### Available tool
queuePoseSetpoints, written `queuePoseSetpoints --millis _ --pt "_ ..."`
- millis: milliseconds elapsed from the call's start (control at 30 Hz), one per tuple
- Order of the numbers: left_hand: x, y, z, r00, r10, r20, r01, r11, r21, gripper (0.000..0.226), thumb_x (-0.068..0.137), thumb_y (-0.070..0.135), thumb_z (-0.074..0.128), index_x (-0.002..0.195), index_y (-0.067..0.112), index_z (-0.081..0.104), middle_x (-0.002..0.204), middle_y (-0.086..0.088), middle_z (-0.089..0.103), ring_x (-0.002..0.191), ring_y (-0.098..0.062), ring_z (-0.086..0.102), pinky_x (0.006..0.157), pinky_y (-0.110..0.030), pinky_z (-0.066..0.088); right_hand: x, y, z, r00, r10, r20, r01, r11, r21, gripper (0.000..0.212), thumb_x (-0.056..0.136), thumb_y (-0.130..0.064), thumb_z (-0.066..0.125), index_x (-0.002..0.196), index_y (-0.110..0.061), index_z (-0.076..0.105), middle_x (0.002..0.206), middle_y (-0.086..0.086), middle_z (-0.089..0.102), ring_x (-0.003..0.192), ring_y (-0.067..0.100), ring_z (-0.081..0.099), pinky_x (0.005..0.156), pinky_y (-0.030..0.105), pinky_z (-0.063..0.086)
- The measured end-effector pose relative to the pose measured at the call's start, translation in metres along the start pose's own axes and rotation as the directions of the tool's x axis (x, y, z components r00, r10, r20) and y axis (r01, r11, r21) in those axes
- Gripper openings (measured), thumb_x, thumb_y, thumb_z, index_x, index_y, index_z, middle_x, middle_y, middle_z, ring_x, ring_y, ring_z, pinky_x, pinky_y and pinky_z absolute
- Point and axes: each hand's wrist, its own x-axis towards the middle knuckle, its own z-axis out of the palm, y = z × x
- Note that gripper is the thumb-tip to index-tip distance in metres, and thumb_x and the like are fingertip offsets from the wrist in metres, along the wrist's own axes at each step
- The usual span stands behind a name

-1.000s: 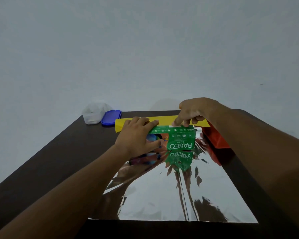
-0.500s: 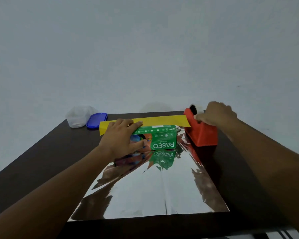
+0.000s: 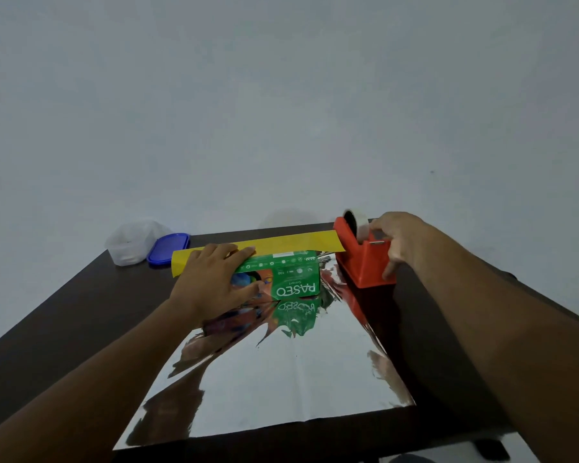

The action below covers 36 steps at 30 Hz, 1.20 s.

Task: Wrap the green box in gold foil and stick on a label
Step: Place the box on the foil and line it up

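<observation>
Head view, looking forward and down over a dark table: a large sheet of foil lies flat with its mirror side up, and the green Paseo tissue box stands on the sheet's far part, its printed face toward the camera and reflected in the shine below. The foil's far edge is folded up over the top of the box, showing its yellow-gold side as a long strip running left to right. The left hand lies flat, fingers spread open, pressing on the box's left part and on the strip. The right hand rests on an orange tape dispenser just right of the box, thumb down its near side and fingers curled at the roll of clear tape; whether they pinch the tape end cannot be told. At the table's far left corner sit a clear plastic container and, touching it, a blue lid.
</observation>
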Motion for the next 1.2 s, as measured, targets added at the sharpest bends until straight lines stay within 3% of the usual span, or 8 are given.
queuePoseSetpoints --millis 133,267,367,733,867,967,1100,1200 --pt "0.000 0.001 -0.002 1.000 0.007 0.022 -0.007 1.000 0.011 0.092 0.083 0.089 0.019 0.150 0.032 0.046 0.137 -0.001 0.059 0.121 -0.024 0.052 0.100 -0.045 0.042 -0.002 0.013 0.003 0.999 -0.021 -0.043 0.028 0.983 0.181 0.044 0.099 -0.028 0.060 0.140 -0.014 0.052 0.147 0.017 0.042 0.132 0.047 0.041 0.104 0.074 0.034" --pt "0.000 0.001 -0.003 1.000 0.008 0.028 -0.009 1.000 0.015 0.092 0.083 0.088 0.021 0.150 0.031 0.046 0.136 -0.001 0.059 0.120 -0.024 0.053 0.098 -0.045 0.043 -0.006 0.034 0.003 0.995 -0.082 -0.058 0.095 0.959 0.267 0.022 0.090 -0.024 0.067 0.106 -0.009 0.066 0.110 0.012 0.067 0.096 0.033 0.062 0.093 0.050 0.052" --pt "0.001 0.000 -0.003 0.999 0.010 0.034 -0.010 1.000 0.015 0.089 0.084 0.087 0.025 0.150 0.031 0.045 0.136 0.000 0.059 0.121 -0.024 0.053 0.098 -0.045 0.043 -0.004 0.048 0.004 0.987 -0.122 -0.101 0.142 0.965 0.222 0.037 0.089 -0.032 0.070 0.117 -0.009 0.062 0.103 0.007 0.061 0.086 0.024 0.056 0.078 0.041 0.047" --pt "0.002 -0.002 -0.002 0.999 0.009 0.038 -0.009 1.000 0.007 0.087 0.083 0.083 0.032 0.150 0.029 0.047 0.136 -0.005 0.060 0.121 -0.027 0.054 0.097 -0.047 0.044 0.017 0.084 0.012 0.953 -0.215 -0.214 0.250 0.957 0.151 0.040 0.101 -0.043 0.058 0.126 -0.013 0.062 0.120 0.006 0.065 0.108 0.028 0.062 0.100 0.046 0.049" --pt "0.001 0.000 -0.004 0.999 0.006 0.050 -0.006 1.000 0.007 0.087 0.083 0.083 0.032 0.150 0.029 0.047 0.136 -0.004 0.060 0.120 -0.026 0.054 0.097 -0.046 0.044 0.028 0.088 0.014 0.938 -0.231 -0.260 0.261 0.961 0.088 0.028 0.100 -0.037 0.058 0.107 -0.010 0.060 0.113 0.007 0.064 0.099 0.026 0.062 0.078 0.036 0.048" --pt "0.003 -0.001 -0.007 0.995 0.004 0.095 -0.004 1.000 0.004 0.089 0.082 0.084 0.031 0.152 0.030 0.043 0.139 -0.003 0.057 0.123 -0.025 0.052 0.099 -0.046 0.043 0.032 0.099 0.017 0.917 -0.241 -0.318 0.237 0.970 -0.052 0.031 0.098 -0.029 0.054 0.113 -0.004 0.065 0.117 0.014 0.063 0.088 0.026 0.063 0.060 0.031 0.045" --pt "0.009 -0.004 -0.017 0.977 0.035 0.208 -0.034 0.999 -0.009 0.108 0.071 0.095 0.025 0.157 0.031 0.031 0.145 -0.002 0.050 0.130 -0.025 0.045 0.105 -0.046 0.040 0.011 0.100 0.024 0.731 -0.509 -0.455 0.378 0.857 -0.351 0.026 0.100 -0.035 0.051 0.093 -0.014 0.066 0.118 0.007 0.057 0.113 0.028 0.053 0.097 0.046 0.048" --pt "0.009 -0.010 -0.027 0.975 0.053 0.214 -0.051 0.999 -0.016 0.110 0.071 0.089 0.036 0.161 0.030 0.014 0.153 0.000 0.041 0.138 -0.025 0.038 0.110 -0.047 0.031 -0.012 0.084 0.040 0.524 -0.760 -0.385 0.623 0.650 -0.434 0.017 0.097 -0.031 0.053 0.086 -0.021 0.060 0.108 0.003 0.060 0.107 0.023 0.051 0.093 0.041 0.045"
